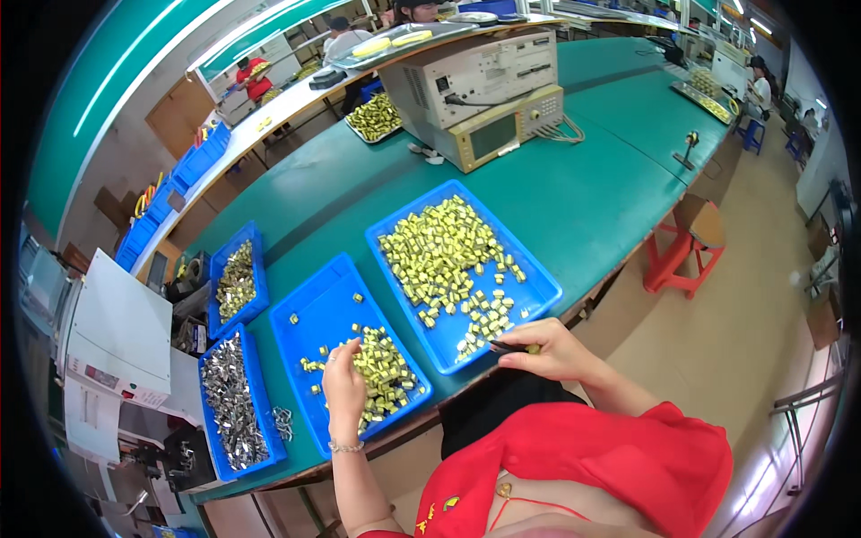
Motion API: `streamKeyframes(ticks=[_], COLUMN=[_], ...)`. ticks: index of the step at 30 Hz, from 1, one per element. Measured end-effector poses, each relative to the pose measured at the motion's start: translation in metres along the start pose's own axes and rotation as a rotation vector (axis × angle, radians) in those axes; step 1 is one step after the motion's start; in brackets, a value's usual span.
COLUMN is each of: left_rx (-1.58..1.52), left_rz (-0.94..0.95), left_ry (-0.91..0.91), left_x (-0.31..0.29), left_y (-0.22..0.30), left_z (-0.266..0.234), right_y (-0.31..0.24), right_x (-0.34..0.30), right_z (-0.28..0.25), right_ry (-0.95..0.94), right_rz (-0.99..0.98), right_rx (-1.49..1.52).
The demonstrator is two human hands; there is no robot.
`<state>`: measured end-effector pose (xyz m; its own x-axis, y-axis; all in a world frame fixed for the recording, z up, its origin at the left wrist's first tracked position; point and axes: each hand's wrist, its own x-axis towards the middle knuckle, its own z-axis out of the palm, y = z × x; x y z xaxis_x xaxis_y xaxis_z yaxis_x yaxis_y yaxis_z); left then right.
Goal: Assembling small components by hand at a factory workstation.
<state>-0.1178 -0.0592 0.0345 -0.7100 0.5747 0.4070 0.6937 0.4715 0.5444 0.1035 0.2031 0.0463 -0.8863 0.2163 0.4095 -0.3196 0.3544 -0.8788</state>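
Note:
My left hand (344,384) is over the middle blue tray (300,336), beside a heap of small yellow-wrapped blocks (387,372) with dark ends. Its fingers are bent together, and whatever sits between the fingertips is too small to make out. At the near edge of the right-hand blue tray (538,285), my right hand (554,351) is closed round a slim dark hand tool (513,347); its exact kind is unclear. A bit of yellow shows by those fingers. Many more yellow-wrapped blocks (439,247) fill that tray, with several loose ones toward its near end.
Left of the trays stand a blue bin of shiny metal clips (235,403) and another of yellowish parts (236,282). Boxy test instruments (489,99) rest on the green table (610,134). A red stool (686,247) is at the right; other people sit or stand farther off.

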Motion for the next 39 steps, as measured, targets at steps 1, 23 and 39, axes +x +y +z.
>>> streamKeyframes(ticks=[1, 23, 39], left_rx=[0.08, 0.265, -0.626], left_rz=[-0.024, 0.117, -0.121], left_ry=[0.005, -0.417, -0.116], left_x=[-0.011, 0.068, 0.019], left_y=[-0.005, 0.077, 0.088], left_z=[0.002, 0.118, 0.074], right_y=[0.001, 0.014, 0.016], right_x=[0.001, 0.006, 0.014], right_z=[-0.001, -0.023, -0.009], right_ry=[-0.034, 0.052, 0.032], right_rz=[0.03, 0.131, 0.089], right_rx=[0.0, -0.074, -0.125])
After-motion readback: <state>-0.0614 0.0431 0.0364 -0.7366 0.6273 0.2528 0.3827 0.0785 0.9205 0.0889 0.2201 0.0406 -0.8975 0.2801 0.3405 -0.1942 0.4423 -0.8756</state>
